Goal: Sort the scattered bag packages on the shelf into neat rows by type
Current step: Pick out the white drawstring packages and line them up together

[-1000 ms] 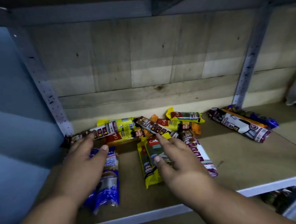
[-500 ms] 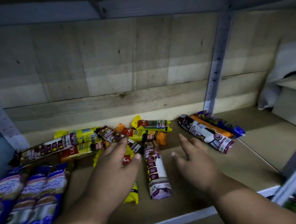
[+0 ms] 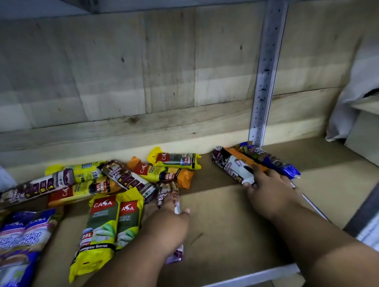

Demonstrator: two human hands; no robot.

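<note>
My left hand [image 3: 167,229] is closed over a purple-and-white draw string bag pack [image 3: 167,194] lying lengthwise at the shelf's middle. My right hand [image 3: 269,189] presses on the right-hand group: a white-and-purple draw string pack [image 3: 231,165], an orange pack under it and a blue pack [image 3: 274,160]. Two yellow CASA 25L packs [image 3: 105,228] lie side by side left of my left hand. Behind them is a jumble of orange and yellow CASA packs [image 3: 161,174] and two more draw string packs [image 3: 126,177]. Blue singlet handle packs [image 3: 15,245] lie in a row at far left.
A wooden back wall closes the shelf. A perforated metal upright [image 3: 266,72] stands at the back right, beside the right-hand packs. The white shelf front edge [image 3: 226,283] runs below my arms. A grey cloth [image 3: 362,84] hangs at far right.
The view has shifted right and closer. My left hand came down onto the central draw string pack, and my right hand reached out to the pack group at the right.
</note>
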